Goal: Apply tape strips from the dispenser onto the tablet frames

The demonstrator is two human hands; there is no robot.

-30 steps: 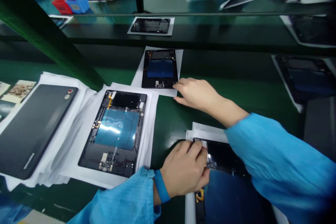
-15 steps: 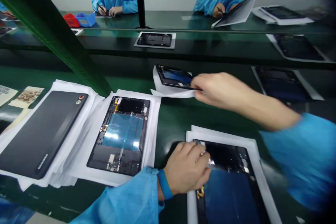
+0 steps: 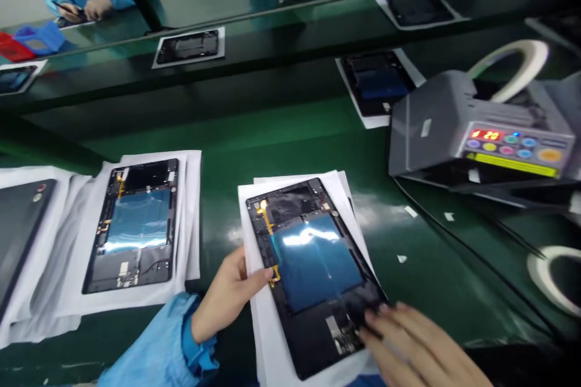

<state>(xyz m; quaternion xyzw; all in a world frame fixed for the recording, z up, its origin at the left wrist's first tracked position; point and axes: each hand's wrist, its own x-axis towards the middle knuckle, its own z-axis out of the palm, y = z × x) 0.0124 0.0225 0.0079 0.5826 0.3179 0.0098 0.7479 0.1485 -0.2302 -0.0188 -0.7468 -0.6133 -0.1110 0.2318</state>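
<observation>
In front of me an opened tablet (image 3: 313,278), its blue battery area and dark inner parts facing up, lies slantwise on white paper sheets (image 3: 267,338). At its left edge is my left hand (image 3: 229,296), the thumb on the rim and the fingers hidden beneath the paper. My right hand (image 3: 417,344) rests at the tablet's lower right corner, fingers stretched out and somewhat blurred. Left of these, a second opened tablet (image 3: 131,224) lies on a paper stack. At the left edge, a closed dark tablet (image 3: 18,224) is partly out of frame.
A tape dispenser (image 3: 454,127) with lit buttons and a tape roll (image 3: 526,66) stands at right, its cable (image 3: 472,266) crossing the bench. Another tape roll (image 3: 554,281) lies nearer. Several tablets on paper, including one tablet (image 3: 188,48), line the far shelf. Co-workers' hands (image 3: 86,10) are beyond.
The view has swung right, bringing the tape dispenser in. My right hand has come from the raised tablet at the back to the front one; my left hand has shifted to its left edge.
</observation>
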